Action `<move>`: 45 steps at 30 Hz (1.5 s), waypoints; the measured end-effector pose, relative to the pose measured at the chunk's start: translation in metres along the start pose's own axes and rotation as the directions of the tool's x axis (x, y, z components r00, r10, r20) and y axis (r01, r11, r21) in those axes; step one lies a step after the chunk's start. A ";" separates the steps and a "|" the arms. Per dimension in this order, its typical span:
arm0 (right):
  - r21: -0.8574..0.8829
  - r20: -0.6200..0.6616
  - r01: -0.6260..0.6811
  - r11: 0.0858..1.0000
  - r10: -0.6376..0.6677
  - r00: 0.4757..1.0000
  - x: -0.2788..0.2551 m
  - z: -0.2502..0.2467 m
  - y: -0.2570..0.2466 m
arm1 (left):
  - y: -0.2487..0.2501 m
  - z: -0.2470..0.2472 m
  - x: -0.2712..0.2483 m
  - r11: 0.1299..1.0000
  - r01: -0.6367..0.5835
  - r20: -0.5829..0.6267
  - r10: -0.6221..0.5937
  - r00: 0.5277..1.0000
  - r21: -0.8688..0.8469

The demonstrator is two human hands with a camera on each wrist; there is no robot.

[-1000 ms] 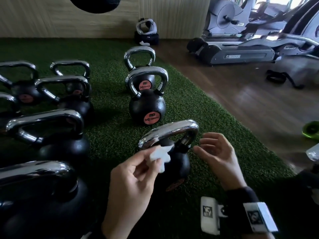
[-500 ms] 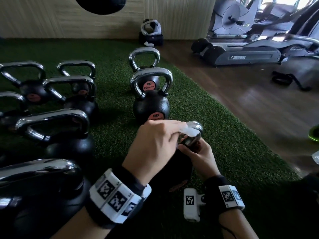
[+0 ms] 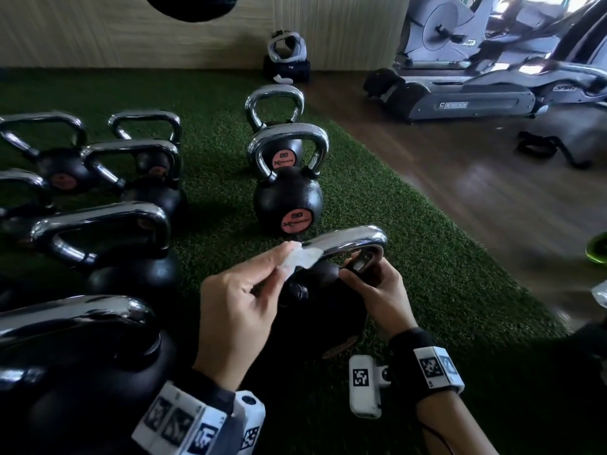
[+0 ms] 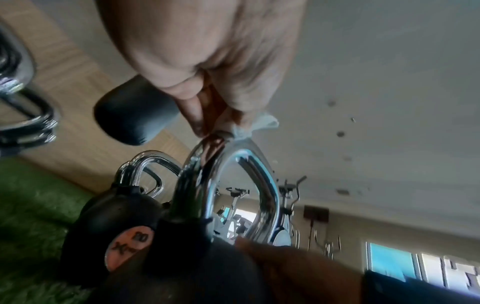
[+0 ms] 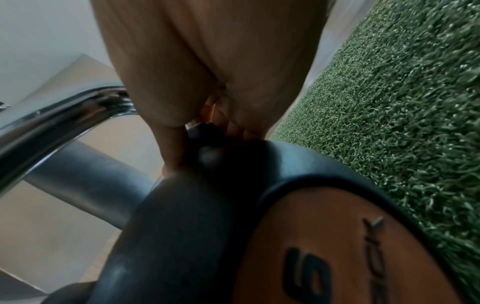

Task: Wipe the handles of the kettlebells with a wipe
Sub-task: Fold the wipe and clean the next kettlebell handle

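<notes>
A black kettlebell (image 3: 325, 310) with a chrome handle (image 3: 348, 239) stands on the green turf right in front of me. My left hand (image 3: 243, 290) pinches a small white wipe (image 3: 302, 257) and holds it against the left end of that handle. The wipe (image 4: 255, 125) also shows at my fingertips in the left wrist view, on top of the chrome handle (image 4: 259, 179). My right hand (image 3: 377, 284) grips the right leg of the handle near the ball. In the right wrist view my fingers (image 5: 174, 148) wrap the handle base above the orange label (image 5: 337, 257).
Several more black kettlebells stand on the turf: two in a row ahead (image 3: 289, 198) and a group at the left (image 3: 108, 244). Wooden floor (image 3: 476, 198) lies to the right, with cardio machines (image 3: 466, 93) at the back. A green object (image 3: 597, 251) sits at the right edge.
My right hand went from open beside the handle to gripping its right leg. My left hand carried the wipe up onto the handle and slid it to the left end.
</notes>
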State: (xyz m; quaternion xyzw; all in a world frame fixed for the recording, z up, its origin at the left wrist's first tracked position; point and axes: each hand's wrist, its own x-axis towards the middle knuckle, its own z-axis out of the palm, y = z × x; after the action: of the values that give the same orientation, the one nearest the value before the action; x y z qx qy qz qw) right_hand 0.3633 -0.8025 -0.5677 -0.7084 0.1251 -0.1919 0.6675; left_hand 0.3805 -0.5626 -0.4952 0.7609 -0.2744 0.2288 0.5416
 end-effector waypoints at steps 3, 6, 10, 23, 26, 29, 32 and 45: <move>-0.001 -0.002 0.007 1.000 -0.007 1.000 0.000 0.002 0.000 | -0.009 0.014 -0.014 0.992 0.063 -0.080 -0.072 0.994 -0.111; 0.016 -0.007 -0.007 1.000 0.007 1.000 0.000 0.003 0.002 | -0.028 0.021 -0.029 0.933 0.188 -0.168 -0.247 0.954 -0.308; 0.005 -0.027 -0.025 1.000 0.025 0.999 0.001 0.003 0.002 | -0.042 0.030 -0.049 0.846 0.298 -0.158 -0.400 0.903 -0.443; -0.094 -0.113 -0.044 0.995 0.033 0.993 -0.010 0.005 -0.006 | -0.044 0.050 -0.071 0.860 0.399 -0.148 -0.460 0.875 -0.318; -0.269 -0.210 -0.025 0.963 -0.033 0.977 -0.023 0.000 -0.005 | -0.060 0.049 -0.053 0.914 0.352 -0.137 -0.382 0.914 -0.204; -0.425 -0.336 -0.044 0.904 -0.112 0.935 -0.049 0.003 -0.011 | -0.081 0.054 -0.022 0.948 0.317 -0.088 -0.319 0.944 -0.037; -0.463 -0.379 -0.017 0.886 -0.181 0.907 -0.080 0.015 -0.011 | -0.088 0.066 0.016 0.962 0.271 -0.005 -0.271 0.963 0.029; -0.354 0.118 0.002 0.935 0.042 0.992 0.006 -0.006 0.011 | -0.069 0.084 0.045 0.937 0.322 0.288 -0.349 0.892 0.138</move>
State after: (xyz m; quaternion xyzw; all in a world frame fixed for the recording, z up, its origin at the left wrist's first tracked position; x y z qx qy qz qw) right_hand 0.3670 -0.8118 -0.5781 -0.8260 0.1234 -0.1153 0.5377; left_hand 0.4639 -0.6322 -0.5405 0.8457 -0.2097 0.0218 0.4902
